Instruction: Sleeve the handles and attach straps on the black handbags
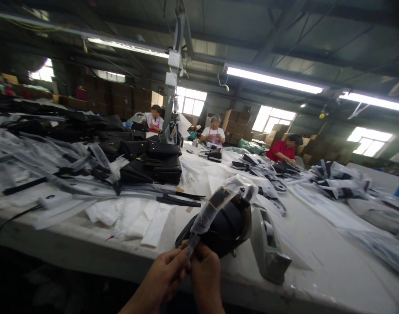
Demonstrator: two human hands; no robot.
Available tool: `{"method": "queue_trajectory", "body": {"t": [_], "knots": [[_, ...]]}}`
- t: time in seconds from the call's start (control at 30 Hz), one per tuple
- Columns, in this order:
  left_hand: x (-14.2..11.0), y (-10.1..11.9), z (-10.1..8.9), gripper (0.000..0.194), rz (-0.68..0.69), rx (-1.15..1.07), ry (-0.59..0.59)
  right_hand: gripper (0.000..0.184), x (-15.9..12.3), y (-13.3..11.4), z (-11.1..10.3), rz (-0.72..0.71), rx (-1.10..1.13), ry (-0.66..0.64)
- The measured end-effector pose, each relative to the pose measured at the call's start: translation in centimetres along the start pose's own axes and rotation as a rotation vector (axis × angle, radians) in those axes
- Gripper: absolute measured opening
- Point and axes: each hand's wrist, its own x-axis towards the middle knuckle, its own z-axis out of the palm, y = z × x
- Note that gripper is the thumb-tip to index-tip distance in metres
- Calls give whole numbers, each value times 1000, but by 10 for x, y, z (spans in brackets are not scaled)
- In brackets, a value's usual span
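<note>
A black handbag (224, 231) stands near the table's front edge. Its strap (215, 203) arches up over it in a clear plastic sleeve, with a small brownish patch near the top. At the strap's lower end, the fingers of my left hand (168, 272) pinch the plastic-wrapped strap. My right hand (204, 270) is closed at the same spot, right beside the left, its fingertips partly hidden behind the strap. Close by on the right is a grey tape dispenser (269, 248).
Black bags (153, 168) are stacked at left, beside plastic-wrapped straps (88, 163) and white sheets (134, 218). More wrapped pieces (263, 179) lie to the right. Several people work across the table (336, 270), around a post (170, 104). Tube lights (274, 80) hang overhead.
</note>
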Motion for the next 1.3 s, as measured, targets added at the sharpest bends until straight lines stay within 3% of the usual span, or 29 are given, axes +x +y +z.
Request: {"method": "queue_trajectory", "body": {"t": [0.17,0.23,0.33,0.4,0.5,0.63,0.73,0.83,0.9,0.93,1.0,1.1,1.3], "knots": [[-2,-1,-1,55,33,-10,32,26,-9,4,-10,-75,-59,-141],[-3,-1,-1,54,39,-22,14,40,-12,9,-11,31,108,-193],[-6,0,0,54,0,-85,-21,63,-12,12,-10,300,529,-270],[-8,2,1,54,-14,-120,-17,65,-10,9,-7,429,763,-323],[-9,6,1,53,15,-87,-17,59,-6,3,-1,522,904,-356],[-6,4,-2,53,43,5,-58,63,-8,6,-3,464,824,-374],[0,-2,-5,57,69,44,-63,66,-13,4,-28,282,427,-369],[5,-8,-6,57,97,43,-34,54,-7,-20,-67,30,69,-117],[5,-9,-6,52,138,24,-28,47,8,-49,-89,-112,58,77],[5,-10,-5,50,158,13,-30,48,18,-66,-96,-150,111,93],[4,-13,-5,49,169,0,-41,48,42,-99,-101,-140,265,8],[5,-25,-7,54,129,-2,-79,47,81,-143,-95,-5,383,-79],[11,-52,-17,61,128,37,-179,32,125,-200,-81,150,508,-214]]}}
